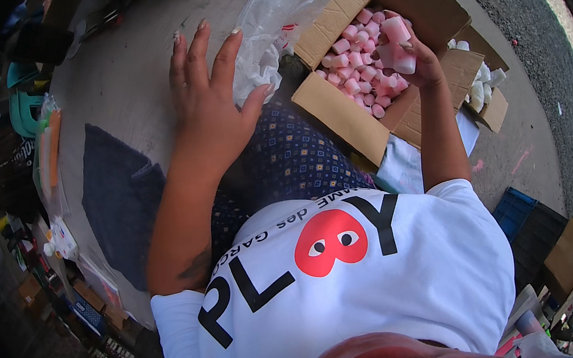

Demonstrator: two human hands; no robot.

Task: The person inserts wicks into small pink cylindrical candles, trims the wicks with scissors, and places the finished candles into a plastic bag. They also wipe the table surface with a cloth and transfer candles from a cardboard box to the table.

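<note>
Looking down from your head, you see the grey concrete ground (126, 70) spread widest, with a dark cloth mat (119, 198) lying on it beside your left forearm. Your white printed shirt (355, 284) and dark patterned trousers (291, 157) fill the lower middle of the view. Ahead of your knees stands an open cardboard box (342, 112), flaps spread out, filled with small pink cylinders (359, 72). Just beyond it to the right sits a second, smaller cardboard box (498, 109) holding white pieces (481, 86). A clear plastic bag (282, 17) lies crumpled against the near-left flap of the big box.

Your left hand (210, 99) is spread flat with the fingers apart, gripping nothing; its thumb touches the edge of the plastic bag. Your right hand (418, 65) hovers over the right side of the open box with its fingers closed around a clump of the pink cylinders (395, 43), lifted just above the rest of the pile. Green plastic items (25, 103) and packaged goods (51, 156) sit along the far left rim.
</note>
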